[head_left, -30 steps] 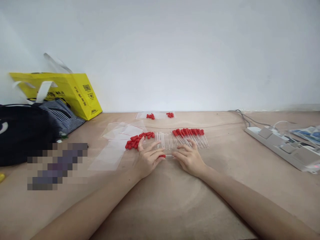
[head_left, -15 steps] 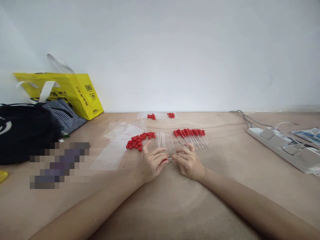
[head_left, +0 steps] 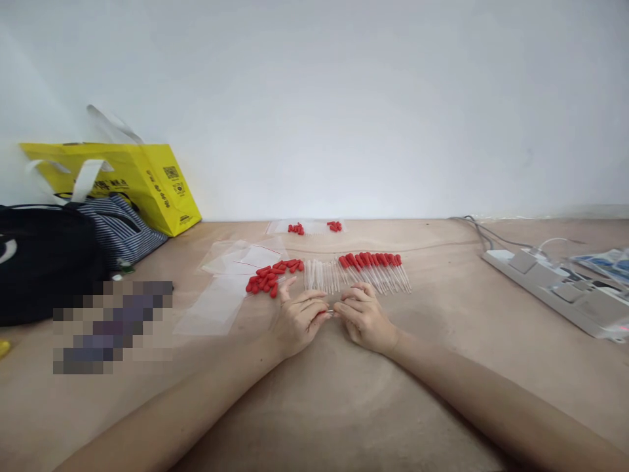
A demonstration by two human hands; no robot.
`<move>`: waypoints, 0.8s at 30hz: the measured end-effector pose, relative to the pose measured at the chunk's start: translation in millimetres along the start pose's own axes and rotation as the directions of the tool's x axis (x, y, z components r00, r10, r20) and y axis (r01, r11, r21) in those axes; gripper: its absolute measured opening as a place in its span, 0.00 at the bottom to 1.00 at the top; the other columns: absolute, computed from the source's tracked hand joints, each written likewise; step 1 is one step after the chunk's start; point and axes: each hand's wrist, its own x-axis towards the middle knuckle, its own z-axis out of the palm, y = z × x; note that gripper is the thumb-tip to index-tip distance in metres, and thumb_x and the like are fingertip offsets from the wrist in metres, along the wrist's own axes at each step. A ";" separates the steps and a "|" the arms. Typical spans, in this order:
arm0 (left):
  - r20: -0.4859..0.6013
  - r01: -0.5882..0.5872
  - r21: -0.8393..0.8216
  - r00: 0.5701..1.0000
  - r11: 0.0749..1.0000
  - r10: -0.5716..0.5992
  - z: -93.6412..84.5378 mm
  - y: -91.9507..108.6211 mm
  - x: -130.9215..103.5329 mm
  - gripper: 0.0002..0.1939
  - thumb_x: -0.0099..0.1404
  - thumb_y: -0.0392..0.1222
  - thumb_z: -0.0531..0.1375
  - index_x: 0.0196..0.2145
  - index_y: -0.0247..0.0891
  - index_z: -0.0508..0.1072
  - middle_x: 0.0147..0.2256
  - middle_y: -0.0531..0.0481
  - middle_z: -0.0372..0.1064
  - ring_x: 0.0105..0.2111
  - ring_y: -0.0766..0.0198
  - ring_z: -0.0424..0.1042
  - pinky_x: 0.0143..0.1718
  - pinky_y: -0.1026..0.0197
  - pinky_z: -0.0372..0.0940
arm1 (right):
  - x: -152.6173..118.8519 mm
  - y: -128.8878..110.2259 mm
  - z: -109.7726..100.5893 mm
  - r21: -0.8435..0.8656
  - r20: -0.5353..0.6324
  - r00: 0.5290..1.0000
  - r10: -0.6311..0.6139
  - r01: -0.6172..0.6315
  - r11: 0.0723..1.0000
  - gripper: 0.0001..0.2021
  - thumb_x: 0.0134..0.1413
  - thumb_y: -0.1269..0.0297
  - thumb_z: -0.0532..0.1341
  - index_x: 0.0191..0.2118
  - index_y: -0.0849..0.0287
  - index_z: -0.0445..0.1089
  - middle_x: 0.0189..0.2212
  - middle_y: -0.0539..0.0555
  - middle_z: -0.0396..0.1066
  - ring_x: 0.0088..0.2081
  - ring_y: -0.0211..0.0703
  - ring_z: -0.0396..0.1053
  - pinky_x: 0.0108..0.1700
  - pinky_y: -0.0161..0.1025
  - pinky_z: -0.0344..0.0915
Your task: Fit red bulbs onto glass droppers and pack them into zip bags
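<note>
My left hand (head_left: 301, 322) pinches a red rubber bulb (head_left: 323, 314), mostly hidden by the fingers. A thin clear dropper tube (head_left: 331, 313) is held in the fingertips of my right hand (head_left: 367, 319), lined up with the bulb; whether the tube sits inside it I cannot tell. Just beyond the left hand lies a pile of loose red bulbs (head_left: 265, 281). Several bare clear tubes (head_left: 322, 275) lie side by side in front of both hands. To their right is a row of droppers with red bulbs on their ends (head_left: 376, 261).
Clear plastic bags (head_left: 209, 308) lie flat at left, and another bag (head_left: 314, 227) with red bulbs is near the wall. A yellow bag (head_left: 167, 190), a striped pouch (head_left: 125, 223) and a black bag (head_left: 49, 262) stand left. At right is a power strip (head_left: 545, 288) with cables.
My right hand has moved slightly left, closer to my left hand. Less of the clear tube shows between the fingertips. The view has shifted a little.
</note>
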 end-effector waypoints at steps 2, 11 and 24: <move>0.010 0.016 -0.006 1.000 1.000 -0.016 -0.3 0.1 0.5 0.07 0.61 0.36 0.53 0.26 0.40 0.68 0.27 0.58 0.73 0.37 0.64 0.71 0.55 0.46 0.28 | 1.0 -0.5 -0.1 0.005 0.016 1.000 0.013 -0.013 1.000 0.09 0.51 0.74 0.50 0.30 0.62 0.67 0.19 0.50 0.65 0.33 0.38 0.61 0.44 0.42 0.52; 0.100 0.108 0.063 0.988 0.992 -0.114 -15.6 -8.9 1.5 0.09 0.56 0.45 0.59 0.34 0.42 0.69 0.34 0.55 0.73 0.41 0.59 0.67 0.55 0.45 0.29 | -3.2 6.6 -2.5 0.012 0.092 0.986 0.138 -0.140 0.990 0.09 0.55 0.67 0.51 0.32 0.60 0.68 0.22 0.51 0.68 0.34 0.39 0.61 0.43 0.41 0.50; -0.005 0.152 0.137 0.988 0.979 -0.152 -11.1 -7.1 0.2 0.11 0.59 0.43 0.55 0.21 0.39 0.66 0.21 0.58 0.69 0.31 0.65 0.68 0.53 0.46 0.34 | -3.1 6.6 -5.5 -0.011 0.153 0.972 0.178 -0.179 0.984 0.08 0.55 0.67 0.52 0.34 0.59 0.68 0.24 0.49 0.69 0.33 0.37 0.60 0.43 0.41 0.48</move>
